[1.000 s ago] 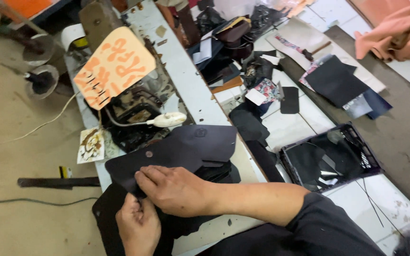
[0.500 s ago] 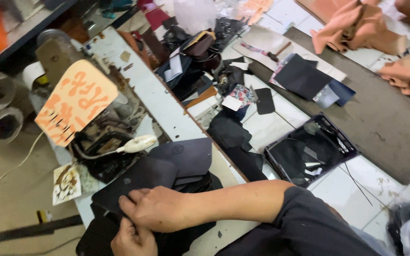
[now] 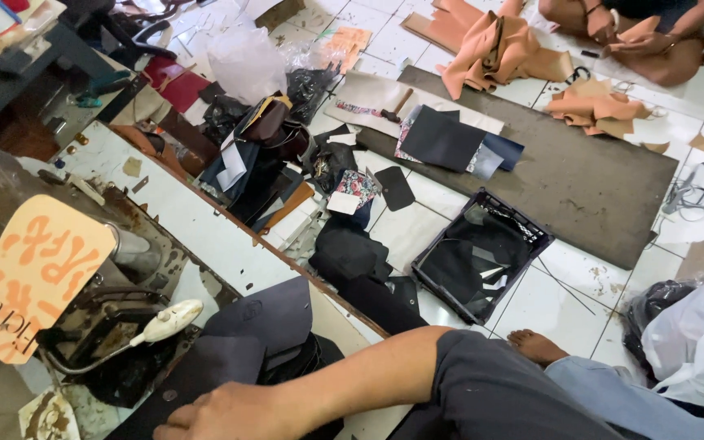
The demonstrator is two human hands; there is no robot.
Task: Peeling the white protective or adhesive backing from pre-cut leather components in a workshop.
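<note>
My right hand (image 3: 226, 415) lies at the bottom edge on a stack of dark leather pieces (image 3: 266, 314) on the white worktable (image 3: 205, 236). Its forearm comes in from the right in a dark sleeve. The fingers are cut off by the frame edge, so its grip is hidden. My left hand is out of view. Just left of the stack stands a dark machine with a white lever (image 3: 165, 322) and an orange card (image 3: 30, 277) fixed to it.
On the tiled floor to the right are a black crate (image 3: 482, 253) of dark pieces, a grey mat (image 3: 580, 179), tan leather scraps (image 3: 499, 45) and a white plastic bag (image 3: 694, 342). Another person (image 3: 637, 24) sits at the top right. A bare foot (image 3: 535, 346) shows beside my arm.
The view has swung up and to the right, showing more floor. My left hand has dropped out of the frame. My right hand stays on the dark leather stack.
</note>
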